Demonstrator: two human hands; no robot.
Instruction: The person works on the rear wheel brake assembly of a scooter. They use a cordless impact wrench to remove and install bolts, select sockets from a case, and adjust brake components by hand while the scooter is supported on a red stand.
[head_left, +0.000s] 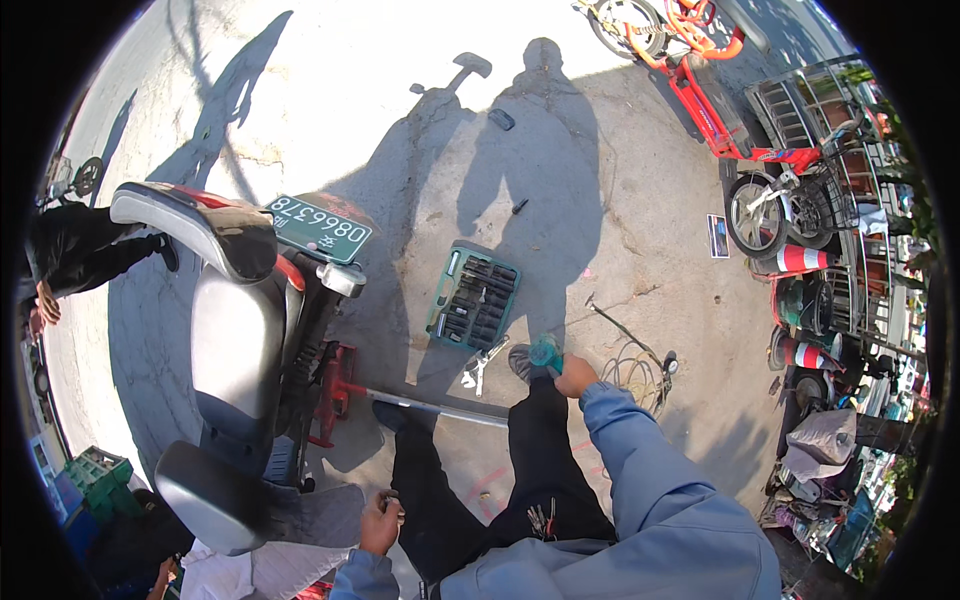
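My right hand is closed around the grip of a teal object with a rounded, partly see-through end. Its exact kind is unclear. It is held above my shoe. My left hand is loosely curled beside the scooter's front; whether something small is in its fingers is hard to see. On the ground ahead lies an open teal tool case of dark sockets. An adjustable wrench and another metal tool lie just below it. At left stands an electric scooter with a long seat.
A red floor jack sits by the scooter, its long handle reaching across before my legs. Right of me lies an air hose with a gauge. Red bikes and traffic cones line the right. A person is at left.
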